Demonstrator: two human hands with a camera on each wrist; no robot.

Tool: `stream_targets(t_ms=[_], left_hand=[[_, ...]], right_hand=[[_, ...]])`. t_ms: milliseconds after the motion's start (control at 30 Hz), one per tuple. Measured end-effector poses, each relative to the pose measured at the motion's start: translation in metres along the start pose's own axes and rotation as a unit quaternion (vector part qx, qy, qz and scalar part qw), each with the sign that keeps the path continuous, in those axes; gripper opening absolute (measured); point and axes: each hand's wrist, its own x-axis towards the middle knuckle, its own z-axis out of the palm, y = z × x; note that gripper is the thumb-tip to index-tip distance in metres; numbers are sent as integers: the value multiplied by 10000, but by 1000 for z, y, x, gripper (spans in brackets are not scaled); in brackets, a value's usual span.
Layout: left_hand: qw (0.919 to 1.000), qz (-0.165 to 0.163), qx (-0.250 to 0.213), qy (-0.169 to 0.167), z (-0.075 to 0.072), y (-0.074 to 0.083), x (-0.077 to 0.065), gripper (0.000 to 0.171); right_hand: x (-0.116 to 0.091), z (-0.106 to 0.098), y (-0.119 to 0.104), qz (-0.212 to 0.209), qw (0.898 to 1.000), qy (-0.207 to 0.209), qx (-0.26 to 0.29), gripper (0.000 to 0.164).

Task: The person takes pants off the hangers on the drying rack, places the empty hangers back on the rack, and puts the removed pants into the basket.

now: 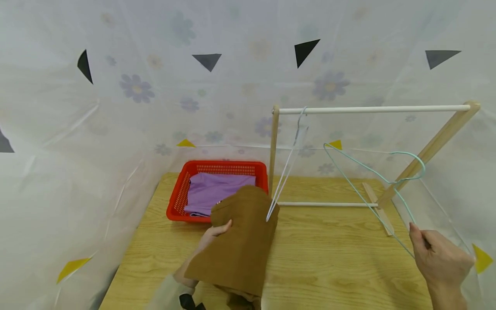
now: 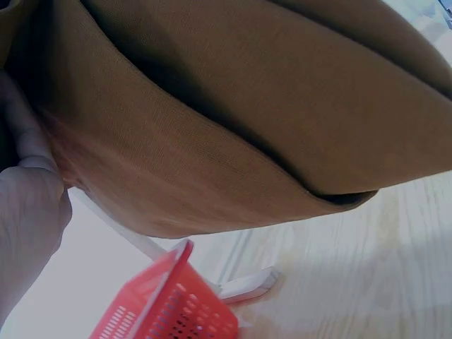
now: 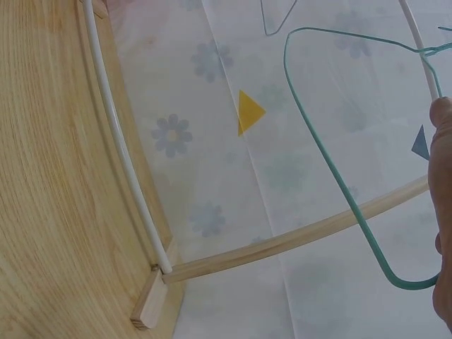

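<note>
A folded brown garment (image 1: 244, 241) hangs in my left hand (image 1: 211, 239), the thumb on top and the other fingers hidden beneath. Seen from the left wrist, its layered folds (image 2: 212, 127) fill the upper part, with the hand (image 2: 32, 205) at the left edge. My right hand (image 1: 441, 258) grips a mint-green clothes hanger (image 1: 358, 161) by one end, its hook upward, in front of the rack's right side. In the right wrist view the hanger's wire (image 3: 325, 152) runs into the hand (image 3: 443, 205). The hanger holds no cloth.
A wooden rack with a white top rail (image 1: 372, 110) stands on the table (image 1: 333, 258). One pale hanger (image 1: 286, 165) hangs near its left post. Behind the garment, a red basket (image 1: 176, 204) holds folded purple cloth (image 1: 221, 187). Flower-patterned sheeting (image 1: 232, 86) surrounds the table.
</note>
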Motion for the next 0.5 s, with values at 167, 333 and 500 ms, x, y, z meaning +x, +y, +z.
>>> stream_targets(t_ms=[167,333,500], left_hand=[[9997,249,72,11,3,7,-4,46],[9989,448,16,-140,5,12,-6,46],[9979,616,176,-127,11,19,-8,47]], right_hand=[[1,0,-4,4,10000,3,3,73],[-2,2,-1,30,10000,21,6,71],[-6,2,4,40,10000,-13,36,69]])
